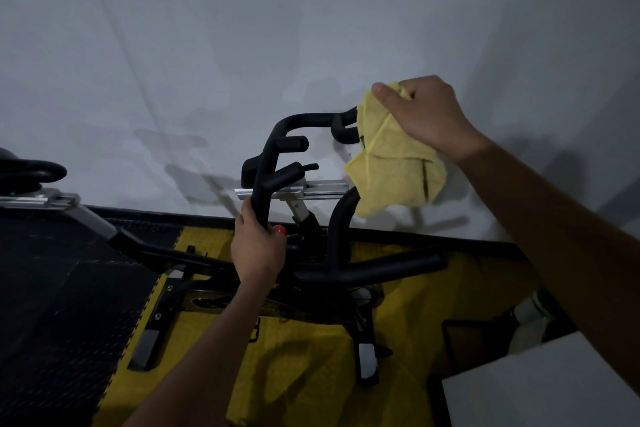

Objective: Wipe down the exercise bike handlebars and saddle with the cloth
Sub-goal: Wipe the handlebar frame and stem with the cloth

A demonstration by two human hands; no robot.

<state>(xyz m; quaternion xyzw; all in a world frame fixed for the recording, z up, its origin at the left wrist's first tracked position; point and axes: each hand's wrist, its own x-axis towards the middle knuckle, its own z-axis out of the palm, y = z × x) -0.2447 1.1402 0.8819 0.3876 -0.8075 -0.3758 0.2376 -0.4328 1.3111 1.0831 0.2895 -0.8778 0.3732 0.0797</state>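
1. The right hand [424,114] clenched a yellow cloth [394,163], which hung below the fist against the far bend of the black handlebars [277,163].
2. The left hand [258,246] was wrapped around a near handlebar grip.
3. Below both hands, the bike frame [363,274] stood on a yellow mat [304,374].

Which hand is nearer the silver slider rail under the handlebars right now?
Left. The left hand grips the black handlebar just below the silver rail's left end. The right hand is above the rail's right end, holding the yellow cloth that hangs between them.
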